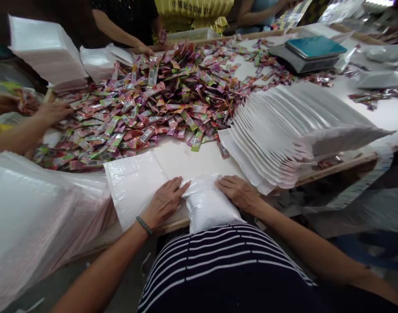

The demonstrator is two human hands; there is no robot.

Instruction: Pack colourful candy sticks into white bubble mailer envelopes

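A filled white padded mailer (pixel 212 202) bulges at the table's front edge, against my striped shirt. My left hand (pixel 164 200) is closed on the mailer's upper left corner, thumb along its top edge. At the upper right corner, my right hand (pixel 239 193) grips the same folded end, fingers pointing inward. A flat white mailer (pixel 133 182) lies beside and partly under my left hand. Just beyond the right hand, a fanned stack of white mailers (pixel 283 126) leans over the table. Whatever fills the mailer is hidden.
Small colourful sachets (pixel 172 100) are heaped across the table. A scale (pixel 309 52) with a blue top stands at the back right. Mailer stacks (pixel 38 208) fill the left. A co-worker's hand (pixel 51 111) reaches into the sachets; another person's hand (pixel 145 50) is at the back.
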